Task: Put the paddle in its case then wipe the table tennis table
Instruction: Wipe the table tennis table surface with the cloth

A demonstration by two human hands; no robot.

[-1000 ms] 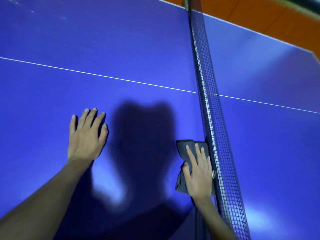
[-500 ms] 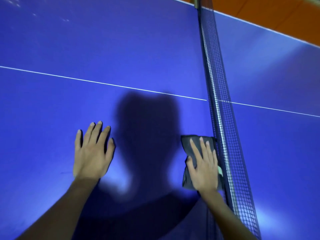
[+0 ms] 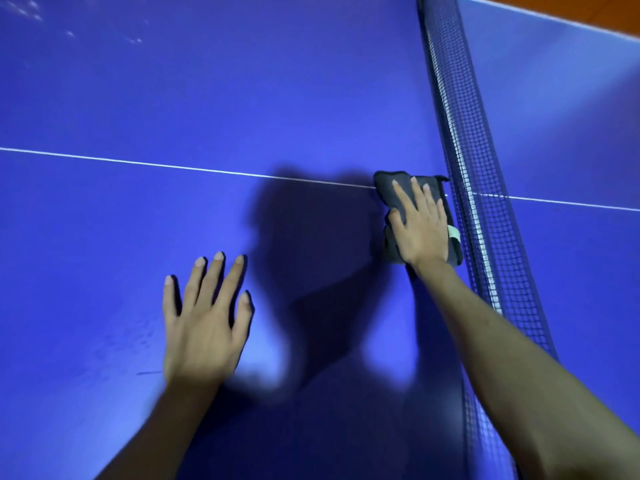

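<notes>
Fingers (image 3: 420, 199) of my right hand (image 3: 420, 230) lie straight, pressing the grey cloth (image 3: 388, 183) beside the net (image 3: 464, 168); my left hand (image 3: 204, 323) rests spread on the table (image 3: 207, 98).

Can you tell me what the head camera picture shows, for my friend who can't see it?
A person's right hand presses a dark cloth flat on a blue table tennis table, right beside the net. The left hand rests flat on the table.
</notes>
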